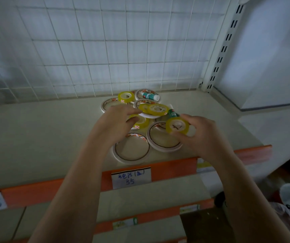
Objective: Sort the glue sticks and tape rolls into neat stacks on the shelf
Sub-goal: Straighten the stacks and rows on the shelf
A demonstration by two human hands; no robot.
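yellow tape roll [177, 126] pinched in raised right hand [200, 135]

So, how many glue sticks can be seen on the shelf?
2. One glue stick lies on a white tape roll at the back; another pokes out above the right hand. Others may be hidden.

Yellow tape roll [177, 127] held tilted in the right hand [200, 135] | two more yellow rolls [155, 109] overlapping mid-pile | another [125, 97] at the back | wide white tape rolls [131, 149] lying flat on the shelf [35, 137] | glue stick [150, 96] lying on a white roll, another [173, 114] half hidden.
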